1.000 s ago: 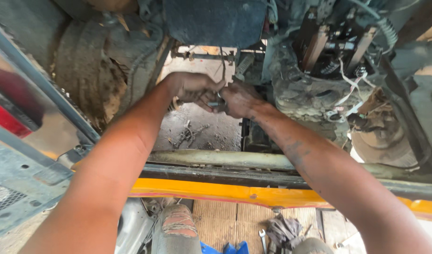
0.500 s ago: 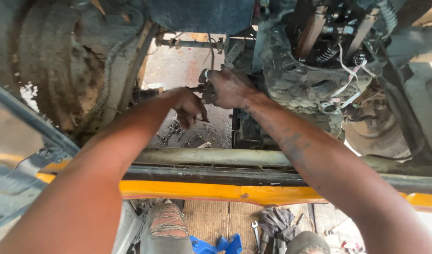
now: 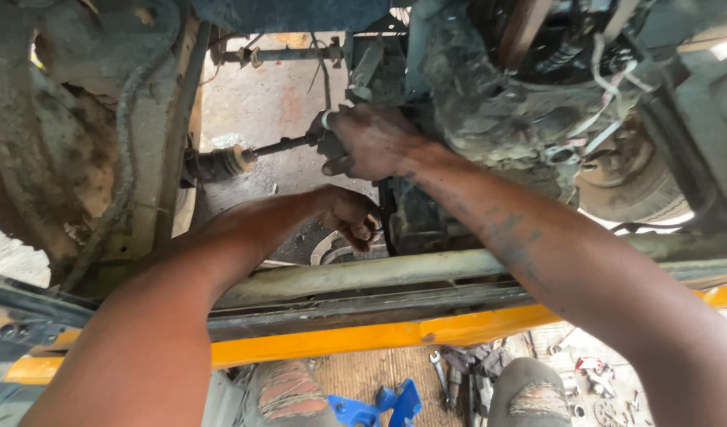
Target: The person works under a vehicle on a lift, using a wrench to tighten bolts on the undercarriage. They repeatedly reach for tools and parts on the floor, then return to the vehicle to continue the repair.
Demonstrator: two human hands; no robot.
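Both hands reach into the underside of a dirty vehicle, past a yellow bar (image 3: pixel 395 336) that runs across the view. That bar is the landmark.

Far to the left above the yellow bar is a big rusty round part (image 3: pixel 59 170), partly cut off by the edge. A thick hose (image 3: pixel 126 150) hangs down beside it.

Next comes the thin metal rod (image 3: pixel 280 145). It lies almost flat, well above the yellow bar. Its left end goes into a rubber boot (image 3: pixel 221 162). Its right end goes into the right hand, so that end is hidden.

Left hand (image 3: pixel 349 215) sits above the middle of the yellow bar, lower than the rod. Its fingers are curled down and in. What they hold, if anything, is hard to make out, because the hand covers it. A round grey ring (image 3: pixel 332 249) shows just under it.

Right hand (image 3: pixel 369 142) is higher up, right at the end of the rod. It is closed tight around that end, with something small and pale poking out by the thumb.

To the right above the yellow bar is a greasy engine block (image 3: pixel 498 111) with white wires (image 3: pixel 601 111). A wheel (image 3: pixel 632 186) sits past it, partly hidden.

Below the yellow bar are knees in torn jeans (image 3: pixel 288 391), a blue plastic thing (image 3: pixel 379 405) and some wrenches (image 3: pixel 450 379) on the floor.
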